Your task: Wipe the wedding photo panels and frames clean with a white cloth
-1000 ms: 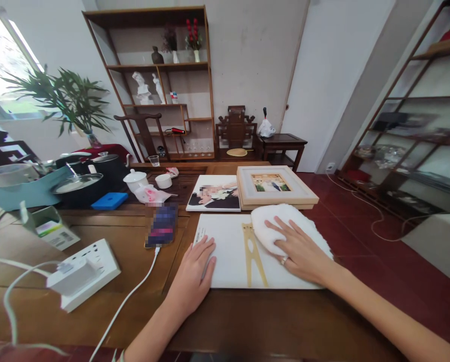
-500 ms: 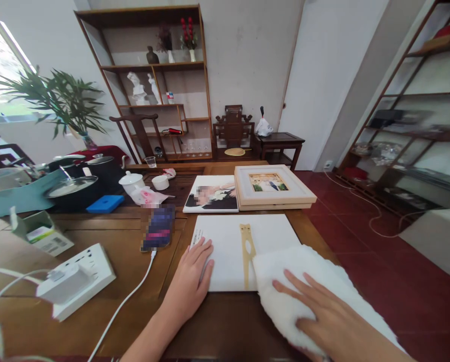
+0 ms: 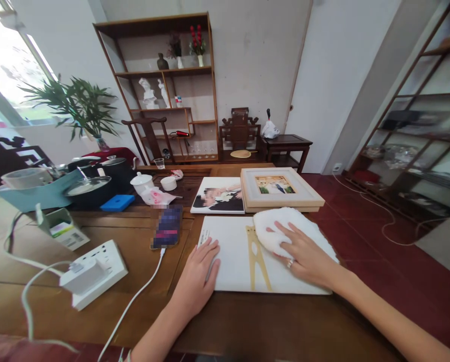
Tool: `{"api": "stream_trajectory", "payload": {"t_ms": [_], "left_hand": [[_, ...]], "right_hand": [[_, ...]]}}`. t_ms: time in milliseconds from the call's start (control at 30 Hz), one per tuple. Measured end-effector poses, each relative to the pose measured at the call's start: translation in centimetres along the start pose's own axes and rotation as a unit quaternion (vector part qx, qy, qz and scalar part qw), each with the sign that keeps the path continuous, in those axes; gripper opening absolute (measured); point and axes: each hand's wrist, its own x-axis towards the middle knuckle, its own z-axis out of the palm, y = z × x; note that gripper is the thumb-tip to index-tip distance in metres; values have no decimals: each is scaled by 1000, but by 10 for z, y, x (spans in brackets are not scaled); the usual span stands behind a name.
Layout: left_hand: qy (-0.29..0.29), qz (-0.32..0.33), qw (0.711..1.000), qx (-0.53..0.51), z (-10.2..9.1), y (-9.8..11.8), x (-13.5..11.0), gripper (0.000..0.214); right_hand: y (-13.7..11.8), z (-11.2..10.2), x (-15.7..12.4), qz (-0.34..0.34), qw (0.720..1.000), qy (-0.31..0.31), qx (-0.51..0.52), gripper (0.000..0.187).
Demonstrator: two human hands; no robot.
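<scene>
A flat white panel (image 3: pixel 230 259) lies at the table's near edge, with a yellowish A-shaped stand leg (image 3: pixel 253 251) on its face. My left hand (image 3: pixel 200 269) rests flat on the panel's left edge, fingers stretched out and holding nothing. Under my right hand (image 3: pixel 298 249) is a fluffy white cloth (image 3: pixel 273 221), pressed onto the panel's upper right part and covering it there. The fingers of that hand are bent into the cloth, and a ring shows on one of them. Just beyond the panel lies a photo print panel (image 3: pixel 217 196), partly blurred out.
A light wooden picture frame (image 3: pixel 285 201) stands behind the cloth. To the left are a phone (image 3: pixel 167 229) on a white cable, a power strip (image 3: pixel 97 274), an opened small box (image 3: pixel 65 229), a blue block (image 3: pixel 117 202) and pots (image 3: pixel 91 193).
My right hand has pushed the cloth away from me, from the panel's lower right to its upper right, baring more of the stand leg. My left hand stays on the left edge.
</scene>
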Motion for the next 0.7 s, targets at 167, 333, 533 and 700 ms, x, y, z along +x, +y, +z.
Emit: {"api": "stream_trajectory", "payload": {"t_ms": [167, 333, 533, 700], "left_hand": [[-4, -1, 1000, 6, 1, 0, 0, 34], [-18, -5, 1000, 20, 2, -1, -1, 35], [-16, -4, 1000, 25, 3, -1, 0, 35], [-14, -11, 999, 27, 3, -4, 1, 36]], "right_hand": [[-37, -18, -44, -2, 997, -75, 34, 19], [-54, -37, -73, 17, 984, -150, 93, 22], [-40, -10, -32, 50, 996, -62, 33, 37], [-27, -4, 12, 19, 999, -39, 20, 31]]}}
